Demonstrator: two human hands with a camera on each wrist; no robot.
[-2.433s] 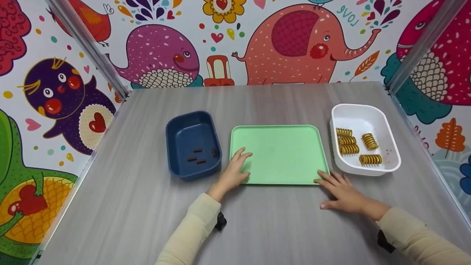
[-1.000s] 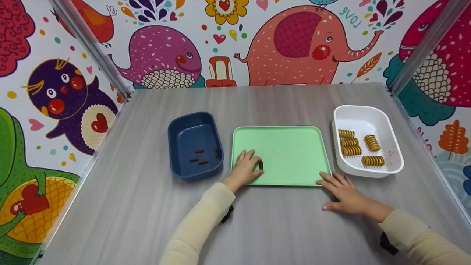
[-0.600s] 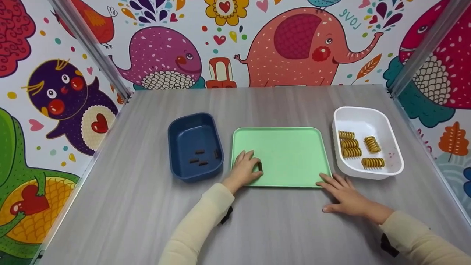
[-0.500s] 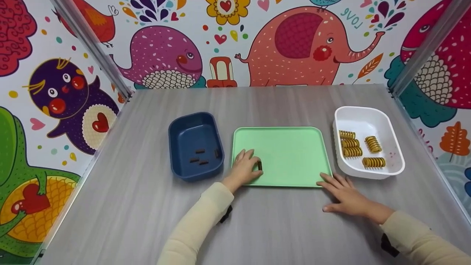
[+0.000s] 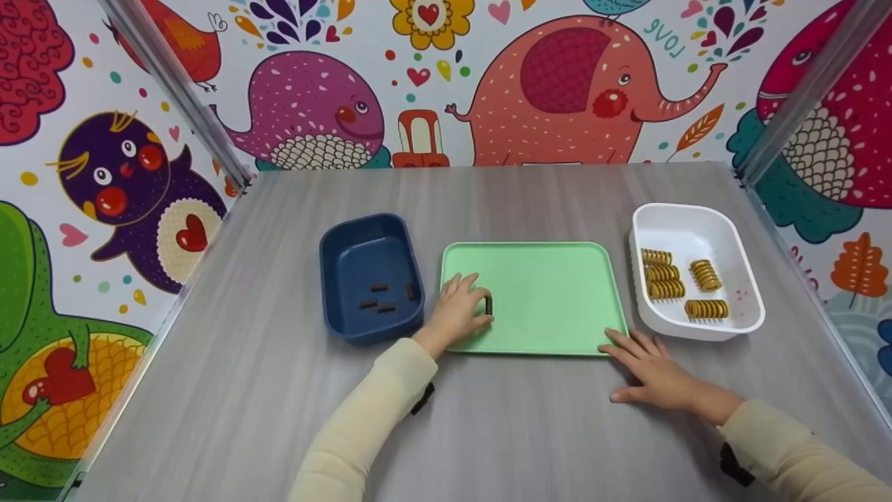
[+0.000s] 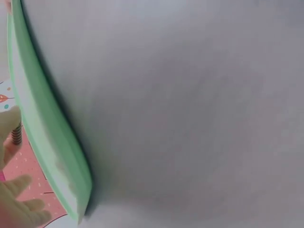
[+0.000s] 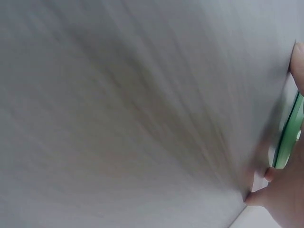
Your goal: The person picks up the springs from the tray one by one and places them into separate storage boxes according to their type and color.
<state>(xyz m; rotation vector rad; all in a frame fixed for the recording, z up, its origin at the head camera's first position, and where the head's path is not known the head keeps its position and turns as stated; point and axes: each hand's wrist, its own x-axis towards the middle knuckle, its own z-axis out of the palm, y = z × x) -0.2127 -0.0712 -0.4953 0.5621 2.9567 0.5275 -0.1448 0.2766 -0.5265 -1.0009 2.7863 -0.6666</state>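
My left hand (image 5: 453, 314) pinches a small dark coil spring (image 5: 489, 305) between thumb and index finger over the left part of a light green tray (image 5: 550, 300). The spring stays in the pinch in the left wrist view, its coils (image 6: 17, 135) showing beside the tray's edge. My right hand (image 5: 658, 376) lies with fingers spread, fingertips touching the tray's front right corner and thumb on the table. Whether the spring touches the tray is hard to tell.
Left of the tray stands a blue bin (image 5: 329, 279) holding several small dark pieces (image 5: 380, 286). On the right, a white bin (image 5: 744, 268) holds several larger gold-coloured springs (image 5: 706, 309). Printed walls (image 5: 446, 90) border the grey table (image 5: 543, 432).
My left hand came further over the tray and the dark spring became visible in its pinch; lately it has shifted slightly left and away. My right hand has stayed at the corner.
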